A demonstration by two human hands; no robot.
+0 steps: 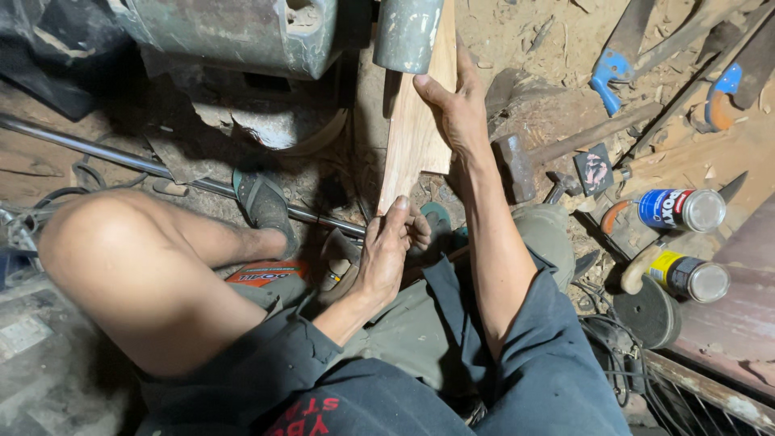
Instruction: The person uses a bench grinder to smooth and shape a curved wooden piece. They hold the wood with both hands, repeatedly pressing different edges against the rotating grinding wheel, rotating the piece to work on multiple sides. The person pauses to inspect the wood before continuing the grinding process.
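A narrow pale wooden board point(418, 121) runs from near my lap up to a grey-green cylinder point(406, 32) on a machine. My left hand point(389, 250) pinches the board's near, tapered end. Farther up, my right hand point(454, 105) grips the board's right edge, with the thumb over its face, just below the cylinder. I sit on the ground with my bare left knee point(113, 258) raised and a foot in a dark sandal point(265, 206) beside the machine.
A worn green machine body point(234, 32) fills the top left, with a steel rod point(121, 157) below it. To the right lie a hammer point(521, 165), blue-handled saws point(613, 69), two tins point(682, 210) and a grinding disc point(650, 311). Sawdust covers the ground.
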